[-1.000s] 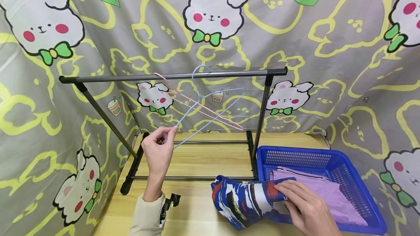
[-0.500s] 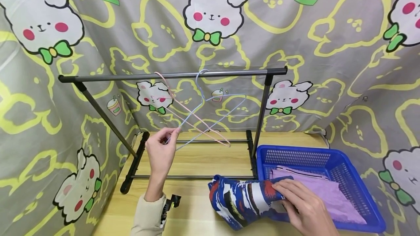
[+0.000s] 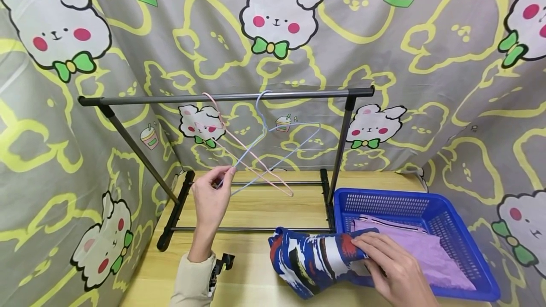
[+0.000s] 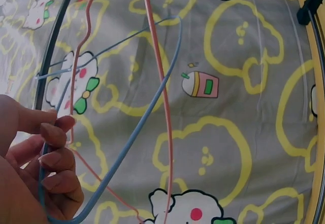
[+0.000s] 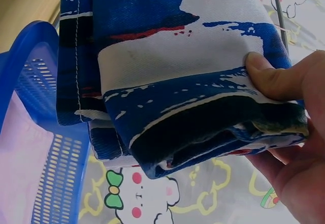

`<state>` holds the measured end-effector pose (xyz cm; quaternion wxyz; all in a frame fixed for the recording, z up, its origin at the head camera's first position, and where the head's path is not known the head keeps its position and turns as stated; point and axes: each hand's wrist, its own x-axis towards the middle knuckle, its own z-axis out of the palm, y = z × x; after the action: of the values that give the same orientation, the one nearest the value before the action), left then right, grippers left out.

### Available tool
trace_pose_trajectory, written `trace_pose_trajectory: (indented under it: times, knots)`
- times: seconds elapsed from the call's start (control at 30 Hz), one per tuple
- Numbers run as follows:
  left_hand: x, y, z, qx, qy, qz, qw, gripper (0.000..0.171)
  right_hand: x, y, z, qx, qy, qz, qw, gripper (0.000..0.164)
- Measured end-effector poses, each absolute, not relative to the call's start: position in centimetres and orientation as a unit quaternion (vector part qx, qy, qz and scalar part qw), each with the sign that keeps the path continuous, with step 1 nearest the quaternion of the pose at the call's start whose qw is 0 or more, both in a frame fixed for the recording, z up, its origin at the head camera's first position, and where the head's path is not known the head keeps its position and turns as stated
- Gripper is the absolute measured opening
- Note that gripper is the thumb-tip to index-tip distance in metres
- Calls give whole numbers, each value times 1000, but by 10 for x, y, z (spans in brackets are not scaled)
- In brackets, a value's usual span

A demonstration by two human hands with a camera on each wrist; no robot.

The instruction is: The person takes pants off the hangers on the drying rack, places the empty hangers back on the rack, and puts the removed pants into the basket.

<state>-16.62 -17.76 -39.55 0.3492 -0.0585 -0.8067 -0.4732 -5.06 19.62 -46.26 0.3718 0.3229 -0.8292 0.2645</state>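
My left hand [image 3: 211, 198] pinches the lower left corner of a light blue clothes hanger [image 4: 122, 158]. The hook of this hanger sits over the rail of a dark metal clothes rack [image 3: 307, 94]. Beside it a pink clothes hanger [image 4: 166, 112] hangs from the same rail, tilted and crossing the blue one. My right hand [image 3: 394, 266] grips a folded garment [image 3: 315, 259] patterned in blue, white, red and black, thumb on one face and fingers on the other. A stitched hem shows on it in the right wrist view; which garment it is, I cannot tell.
A blue plastic basket [image 3: 465, 240] stands to the right with a folded lilac garment [image 3: 452, 264] inside. The rack's feet rest on a wooden tabletop [image 3: 256, 210]. Grey patterned curtain [image 3: 354, 27] encloses the back and both sides.
The blue hanger's hook has come down from above the rail onto it. The pink hanger has swung, its right end lower and further left. My right hand and garment have shifted slightly left.
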Motion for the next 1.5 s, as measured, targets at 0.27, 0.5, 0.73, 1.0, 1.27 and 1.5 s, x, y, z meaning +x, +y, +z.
trace_pose_trajectory:
  times: [0.27, 0.5, 0.73, 1.0, 1.27, 1.5]
  knots:
    - [-159, -177, -394, -57, -841, -425, 329, 14, -49, 196, -459, 314, -835, 265, 367, 46]
    - [-146, -179, -394, -48, -862, -371, 343, 34, -50, 197, -454, 304, -838, 265, 368, 46]
    - [-135, -180, -393, -58, -886, -336, 313, 54, -49, 198, -447, 293, -849, 272, 346, 47]
    - [-114, -174, -391, -74, -878, -309, 357, 57, -49, 198, -446, 287, -852, 274, 342, 47]
    - [-92, -156, -394, -154, -844, -371, 355, 45, -53, 198, -447, 286, -839, 279, 370, 47]
    - [-80, -129, -407, -272, -815, -403, 315, 45, -55, 198, -445, 289, -829, 290, 381, 47]
